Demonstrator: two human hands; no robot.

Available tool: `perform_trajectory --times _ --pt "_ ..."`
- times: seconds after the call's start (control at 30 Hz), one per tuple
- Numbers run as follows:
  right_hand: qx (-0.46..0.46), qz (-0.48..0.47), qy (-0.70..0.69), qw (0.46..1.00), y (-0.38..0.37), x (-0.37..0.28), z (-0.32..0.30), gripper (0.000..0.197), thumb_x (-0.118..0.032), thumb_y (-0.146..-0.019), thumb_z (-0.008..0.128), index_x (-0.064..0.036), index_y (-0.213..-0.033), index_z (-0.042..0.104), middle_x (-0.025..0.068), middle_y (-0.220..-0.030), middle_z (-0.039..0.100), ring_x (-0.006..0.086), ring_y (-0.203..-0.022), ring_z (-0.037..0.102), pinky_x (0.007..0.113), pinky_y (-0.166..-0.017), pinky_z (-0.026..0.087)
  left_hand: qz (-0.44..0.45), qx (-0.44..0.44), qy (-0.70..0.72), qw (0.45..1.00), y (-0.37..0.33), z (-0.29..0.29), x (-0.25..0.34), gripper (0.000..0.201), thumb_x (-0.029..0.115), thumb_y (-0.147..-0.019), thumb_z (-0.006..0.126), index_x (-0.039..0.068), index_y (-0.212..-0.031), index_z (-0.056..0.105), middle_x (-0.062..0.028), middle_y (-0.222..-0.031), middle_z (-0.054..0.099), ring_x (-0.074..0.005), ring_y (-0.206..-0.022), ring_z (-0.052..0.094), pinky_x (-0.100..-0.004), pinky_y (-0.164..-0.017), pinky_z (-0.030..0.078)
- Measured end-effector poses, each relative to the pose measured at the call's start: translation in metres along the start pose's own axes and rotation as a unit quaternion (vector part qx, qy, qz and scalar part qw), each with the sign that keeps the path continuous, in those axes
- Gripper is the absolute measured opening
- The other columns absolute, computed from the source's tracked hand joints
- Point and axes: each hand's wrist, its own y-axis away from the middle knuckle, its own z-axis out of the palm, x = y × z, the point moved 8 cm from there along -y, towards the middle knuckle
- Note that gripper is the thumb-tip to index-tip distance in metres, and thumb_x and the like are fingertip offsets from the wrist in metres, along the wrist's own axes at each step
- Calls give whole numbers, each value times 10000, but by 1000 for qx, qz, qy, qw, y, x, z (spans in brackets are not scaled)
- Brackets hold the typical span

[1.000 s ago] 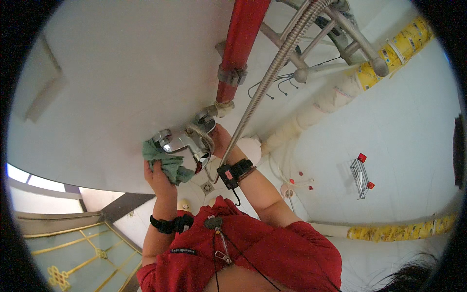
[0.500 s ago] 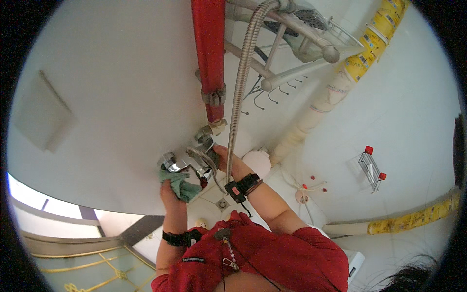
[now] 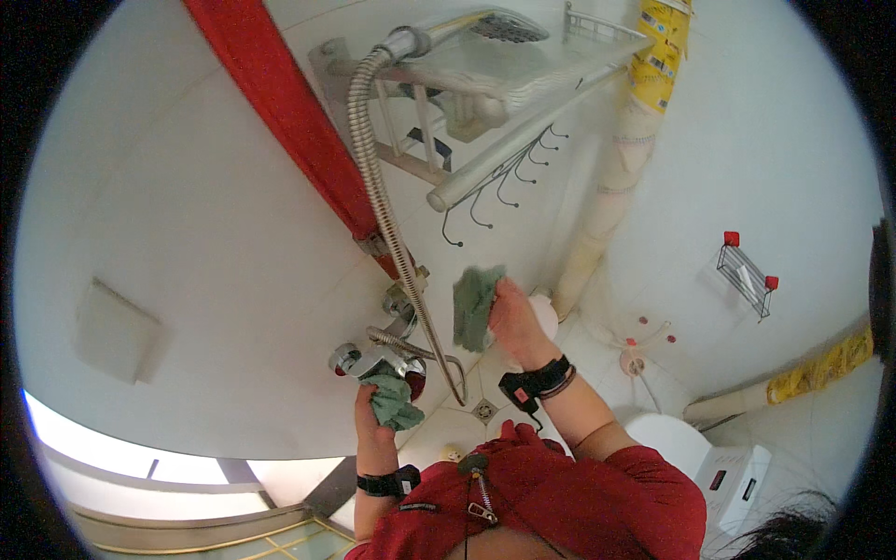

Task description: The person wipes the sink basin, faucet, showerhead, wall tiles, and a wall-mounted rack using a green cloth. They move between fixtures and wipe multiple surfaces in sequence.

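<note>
My left hand [image 3: 373, 418] is closed on a crumpled green cloth [image 3: 398, 403], close under the chrome shower mixer tap [image 3: 378, 361] on the wall. A second green cloth [image 3: 476, 303] hangs from my right hand [image 3: 516, 322], which grips its edge, held up to the right of the tap and apart from it. Between the two hands the ribbed metal shower hose [image 3: 378, 191] comes down and loops near the tap. Some fingers of my left hand are hidden behind its cloth.
Overhead, a shelf rack [image 3: 523, 140] bears the shower head [image 3: 509, 26], with a row of hooks [image 3: 504, 191] below. A red-wrapped pipe [image 3: 289, 117] slants down to the tap. A small wire rack [image 3: 747, 275] hangs on the right wall. A white toilet [image 3: 667, 448] stands lower right.
My right hand has come away from the tap to the right, its green cloth now in plain sight. My left hand stays by the tap with its cloth. The whole view has shifted.
</note>
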Motion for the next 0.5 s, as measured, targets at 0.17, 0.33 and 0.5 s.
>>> perform_trajectory --times 0.17,0.33,0.5 --pt "-26 -233 268 934 -7 -75 70 256 -103 -881 485 -15 -1121 503 58 -1044 544 197 -934 520 308 -847 417 -8 42 -5 999 -1 4 6 277 145 -839 463 63 -1099 513 -96 -974 593 -267 -843 596 -411 -688 519" --pt "56 -479 436 759 -26 -102 137 297 -46 -794 570 16 -1079 515 194 -1019 536 339 -933 517 385 -806 421 47 43 -121 991 16 17 17 248 182 -865 436 61 -1057 536 -96 -939 608 -250 -797 609 -391 -664 528" --pt "51 -488 482 726 -50 -100 145 262 -26 -772 588 -5 -1027 533 190 -942 525 362 -849 518 410 -712 442 52 -9 -128 990 19 29 20 301 243 -883 463 65 -1115 533 -89 -977 607 -235 -849 603 -370 -700 518"
